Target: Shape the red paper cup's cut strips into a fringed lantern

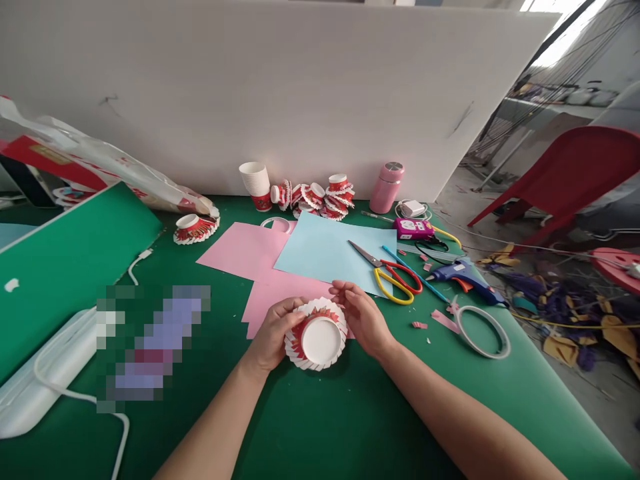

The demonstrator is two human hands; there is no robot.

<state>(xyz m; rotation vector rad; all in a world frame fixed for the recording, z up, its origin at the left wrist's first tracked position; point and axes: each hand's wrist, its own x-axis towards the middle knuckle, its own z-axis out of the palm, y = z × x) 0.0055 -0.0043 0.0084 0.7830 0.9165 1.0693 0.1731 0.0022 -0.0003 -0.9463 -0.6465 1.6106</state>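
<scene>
Both of my hands hold a red and white paper cup (317, 335) cut into curled strips, its white base facing up toward me. My left hand (273, 335) wraps its left side with fingers curled on the strips. My right hand (361, 318) grips the right side, fingertips pinching the upper rim. The cup hovers just above the green table (320, 427), over the near edge of a pink paper sheet (270, 293).
A light blue sheet (330, 252) lies beyond the cup. Scissors (390, 273), a blue glue gun (463, 275), a tape ring (483, 331) and pink scraps sit to the right. More cut cups (320, 197), stacked cups (256, 183) and a pink bottle (386, 187) stand by the white board. A white cable lies at left.
</scene>
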